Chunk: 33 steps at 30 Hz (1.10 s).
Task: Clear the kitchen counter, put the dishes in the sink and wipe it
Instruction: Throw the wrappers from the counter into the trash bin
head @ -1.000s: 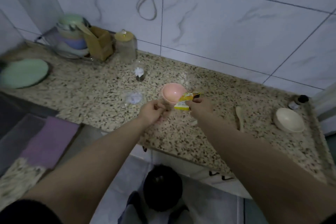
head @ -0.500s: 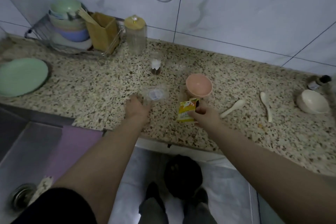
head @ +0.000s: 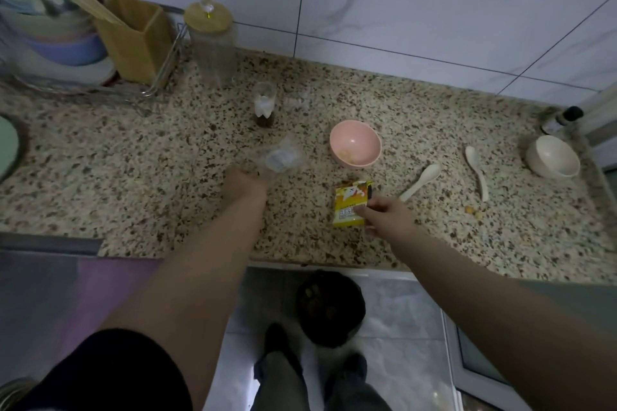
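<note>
On the speckled granite bench (head: 133, 157), the right hand (head: 389, 215) pinches a yellow foil snack packet (head: 350, 208), light and crinkly, by its edge; the left hand (head: 243, 182) grasps clear crumpled plastic wrap (head: 278, 157), flimsy.

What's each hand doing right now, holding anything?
Left hand: at the clear plastic wrapper on the counter; grip cannot be told, fingers are hidden.
Right hand: pinching the yellow snack packet.
</note>
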Each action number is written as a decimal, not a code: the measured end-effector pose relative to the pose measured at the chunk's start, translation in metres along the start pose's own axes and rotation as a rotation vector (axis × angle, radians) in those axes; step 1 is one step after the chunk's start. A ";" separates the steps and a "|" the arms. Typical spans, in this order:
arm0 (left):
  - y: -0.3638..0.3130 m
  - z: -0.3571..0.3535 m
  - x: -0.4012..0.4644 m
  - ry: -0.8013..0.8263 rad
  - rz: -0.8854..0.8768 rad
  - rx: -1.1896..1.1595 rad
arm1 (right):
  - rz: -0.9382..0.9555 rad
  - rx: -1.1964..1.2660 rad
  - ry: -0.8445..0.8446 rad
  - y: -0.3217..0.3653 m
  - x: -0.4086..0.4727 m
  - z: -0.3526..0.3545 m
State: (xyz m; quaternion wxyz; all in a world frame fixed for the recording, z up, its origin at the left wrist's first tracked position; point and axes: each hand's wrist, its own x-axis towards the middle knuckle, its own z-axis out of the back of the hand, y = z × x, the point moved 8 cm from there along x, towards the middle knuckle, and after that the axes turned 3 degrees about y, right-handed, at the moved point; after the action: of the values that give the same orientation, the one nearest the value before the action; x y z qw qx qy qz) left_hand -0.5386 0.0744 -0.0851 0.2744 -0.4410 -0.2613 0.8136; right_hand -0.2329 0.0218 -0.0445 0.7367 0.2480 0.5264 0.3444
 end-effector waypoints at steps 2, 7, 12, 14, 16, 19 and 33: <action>0.002 0.003 0.005 -0.009 0.037 -0.005 | -0.002 0.015 0.000 -0.002 0.001 -0.003; 0.003 0.004 0.013 -0.006 0.044 0.027 | -0.004 0.022 -0.006 -0.003 0.006 -0.006; 0.004 0.005 0.009 -0.006 0.050 0.014 | 0.002 -0.018 -0.002 -0.001 0.005 -0.007; 0.004 0.005 0.003 0.031 0.072 -0.024 | 0.030 -0.025 -0.005 0.004 0.001 -0.006; 0.006 0.002 0.000 0.091 0.120 -0.107 | 0.069 -0.028 -0.013 0.011 -0.002 -0.004; 0.010 -0.010 -0.021 0.256 0.207 -0.311 | 0.127 -0.040 -0.015 0.019 -0.011 -0.001; 0.025 -0.051 -0.166 0.485 0.179 -0.332 | 0.231 -0.014 0.026 -0.009 -0.055 0.068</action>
State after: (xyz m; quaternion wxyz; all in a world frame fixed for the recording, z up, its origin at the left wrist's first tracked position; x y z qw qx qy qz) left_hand -0.4236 -0.0465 -0.0307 0.1802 -0.6825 -0.2775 0.6516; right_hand -0.1783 -0.0269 0.0040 0.6870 0.2976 0.5013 0.4338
